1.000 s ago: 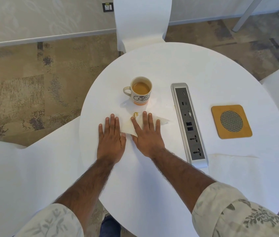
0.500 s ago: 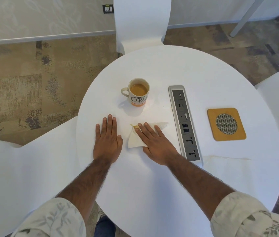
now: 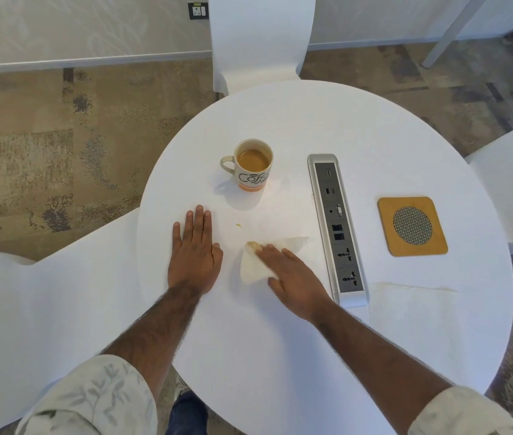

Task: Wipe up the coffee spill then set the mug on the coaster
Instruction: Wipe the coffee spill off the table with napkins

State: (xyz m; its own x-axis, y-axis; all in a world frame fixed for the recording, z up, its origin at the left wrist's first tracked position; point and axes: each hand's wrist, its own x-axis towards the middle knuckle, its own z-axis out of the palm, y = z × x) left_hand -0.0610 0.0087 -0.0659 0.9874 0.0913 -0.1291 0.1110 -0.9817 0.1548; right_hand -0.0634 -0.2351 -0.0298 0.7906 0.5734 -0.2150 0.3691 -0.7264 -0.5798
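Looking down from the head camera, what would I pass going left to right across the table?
In order: left hand flat on the table → right hand pressing the napkin → socket strip → coaster. The mug, farther back, overlaps the napkin sideways, so I leave it out.

the mug (image 3: 253,171) bears dark looping script on its side, reading "coff" before the curve of the wall hides the rest; the markings on the power strip (image 3: 337,227) are too small to read
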